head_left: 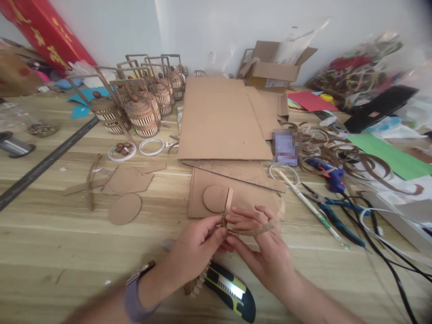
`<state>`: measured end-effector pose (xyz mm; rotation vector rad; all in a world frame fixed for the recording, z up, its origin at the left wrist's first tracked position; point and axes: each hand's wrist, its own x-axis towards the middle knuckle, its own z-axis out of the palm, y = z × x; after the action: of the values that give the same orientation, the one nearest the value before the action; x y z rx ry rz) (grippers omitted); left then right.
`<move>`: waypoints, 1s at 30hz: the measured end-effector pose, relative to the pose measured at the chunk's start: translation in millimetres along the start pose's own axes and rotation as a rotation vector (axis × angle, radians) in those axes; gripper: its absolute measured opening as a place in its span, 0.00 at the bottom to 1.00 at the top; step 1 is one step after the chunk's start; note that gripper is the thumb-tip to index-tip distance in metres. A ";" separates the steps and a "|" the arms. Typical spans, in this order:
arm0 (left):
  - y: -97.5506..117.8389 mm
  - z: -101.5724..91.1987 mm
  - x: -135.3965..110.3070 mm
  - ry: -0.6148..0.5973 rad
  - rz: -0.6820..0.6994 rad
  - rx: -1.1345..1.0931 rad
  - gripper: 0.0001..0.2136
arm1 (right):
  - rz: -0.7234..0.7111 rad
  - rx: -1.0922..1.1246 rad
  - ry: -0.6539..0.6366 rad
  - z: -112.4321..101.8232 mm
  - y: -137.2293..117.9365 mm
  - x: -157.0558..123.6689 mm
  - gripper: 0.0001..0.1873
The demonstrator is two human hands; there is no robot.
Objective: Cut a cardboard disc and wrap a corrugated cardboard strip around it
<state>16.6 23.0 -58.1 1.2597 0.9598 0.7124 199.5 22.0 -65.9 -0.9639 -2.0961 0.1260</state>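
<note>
Pale wall (192,27) behind a wooden tabletop (67,261), seen from above; at upper left, a red panel (50,36) with gold characters leans into the frame; at the left edge stands a wire spool (15,146), with a dark strip (50,162) running diagonally beside it; upper left of centre, lantern-like containers (141,118) with upright handles stand in a cluster; below them, brown beads (123,147) lie within a white ring (114,158), and lower still a cardboard disc (124,209) lies just beside cardboard offcuts (145,182).

At lower centre, the left hand (199,240) has thumb and fingers pinched together on the lower end of a narrow cardboard strip (228,202), which points up the frame, in front of a second disc (214,198); a large cardboard sheet (219,121) lies above; beneath the hands rests a utility knife (232,288); the right hand (265,243) meets the strip's near end, its upper fingers spread, though blur and overlap leave its grip uncertain.

Farther right lie a white-and-green stick (308,203), blue-handled pliers (340,227), a glue gun (334,177), coiled brown bands (367,158) and a green sheet (394,155).
</note>
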 end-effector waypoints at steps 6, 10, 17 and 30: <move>0.2 0.3 -3.1 -0.031 -0.007 -0.016 0.18 | 0.046 0.019 0.028 -4.6 1.1 3.1 0.10; 1.0 0.7 -5.0 -0.068 -0.035 -0.038 0.17 | 0.115 -0.030 0.055 -9.3 0.2 6.6 0.09; -3.7 0.4 0.7 -0.048 -0.006 -0.102 0.21 | 0.054 0.067 0.045 -2.4 -1.8 1.4 0.09; -0.2 0.6 -1.2 -0.052 -0.041 -0.037 0.16 | 0.116 -0.043 0.039 -7.1 1.8 3.8 0.08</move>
<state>16.6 21.6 -58.1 1.2174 0.9238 0.6595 204.2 24.2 -59.4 -1.1051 -2.0152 0.1212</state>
